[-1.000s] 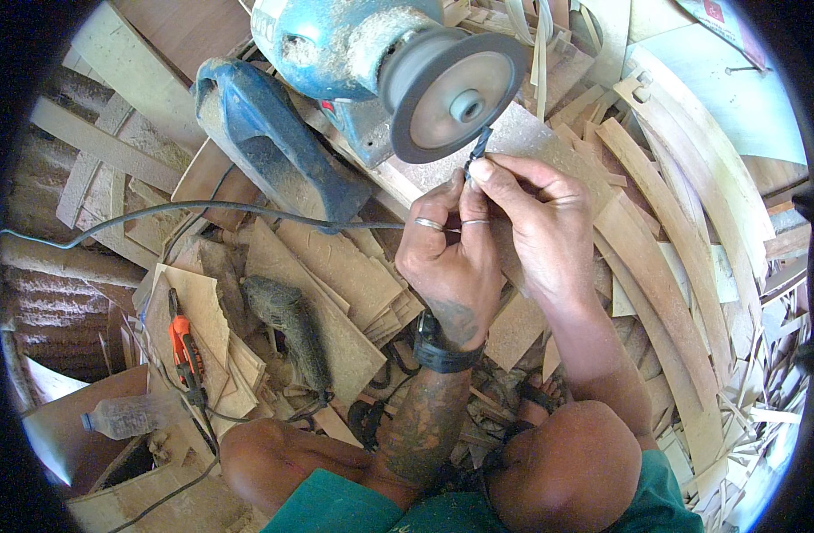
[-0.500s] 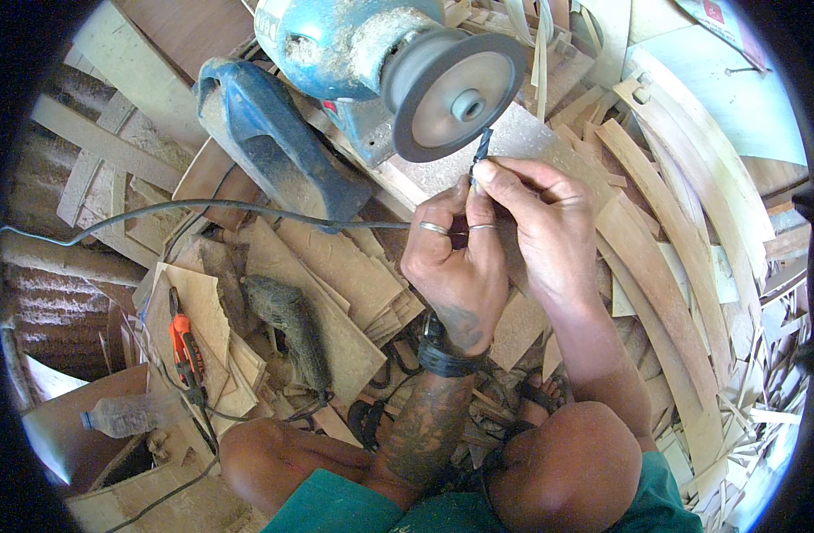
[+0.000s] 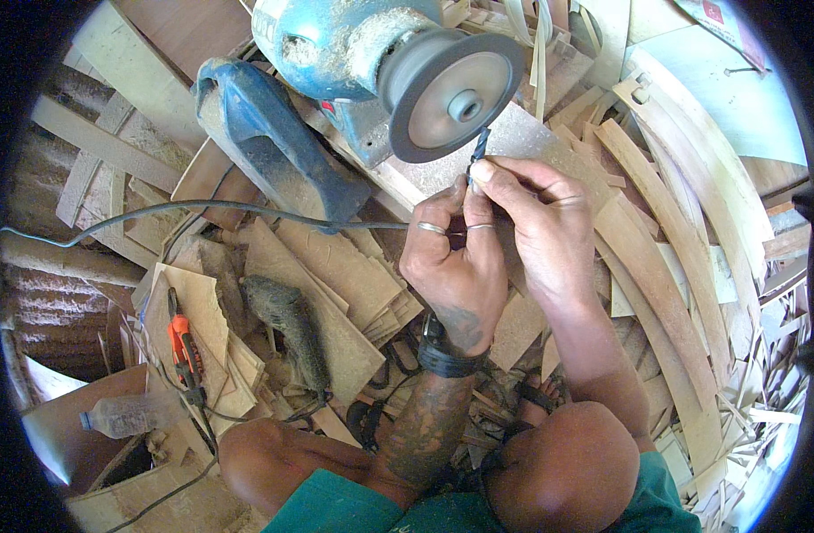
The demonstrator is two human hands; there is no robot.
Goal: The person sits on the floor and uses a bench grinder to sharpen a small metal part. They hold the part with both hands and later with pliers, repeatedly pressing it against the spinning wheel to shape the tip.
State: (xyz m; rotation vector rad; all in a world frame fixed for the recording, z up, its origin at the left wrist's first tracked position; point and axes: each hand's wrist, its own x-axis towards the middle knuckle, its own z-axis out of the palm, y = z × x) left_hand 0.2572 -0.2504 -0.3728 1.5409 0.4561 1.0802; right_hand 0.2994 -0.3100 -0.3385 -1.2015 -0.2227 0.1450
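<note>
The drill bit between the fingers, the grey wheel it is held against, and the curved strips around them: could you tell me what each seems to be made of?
The drill bit, pinched by the left hand and right hand, looks like dark metal: thin, with a twisted flute. The grey wheel appears to be abrasive stone, matte and dusty, though a coated disc is possible. The curved strips look like bare, pale wood or bamboo.

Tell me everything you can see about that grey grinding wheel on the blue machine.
The grey round grinding wheel is a thick, flat disc with a dark outer rim, a paler dished face and a small metal hub at its centre. It sits on the end of the dusty blue bench grinder motor, face tilted toward the camera. Whether it is spinning cannot be told. The tip of a thin dark twisted drill bit, pinched by the left hand and right hand, meets its lower rim. Wood offcuts lie around.
</note>
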